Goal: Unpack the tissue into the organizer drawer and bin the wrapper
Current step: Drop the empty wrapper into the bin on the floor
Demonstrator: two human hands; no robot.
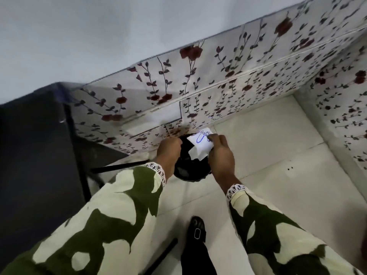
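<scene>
A black round bin (191, 171) stands on the white tiled floor by the flowered wall. Over its mouth my right hand (220, 153) pinches a white tissue wrapper (199, 143) with blue print, one torn flap hanging down into the opening. My left hand (168, 149) rests on the bin's left rim, fingers curled on the edge; whether it grips the rim or only touches it is unclear. The organizer drawer and the tissue are out of view.
A dark table (33, 147) with black metal legs stands at the left. Flower-patterned tiles (218, 76) cover the wall behind and to the right. My black shoe (196, 229) is on the floor below the bin.
</scene>
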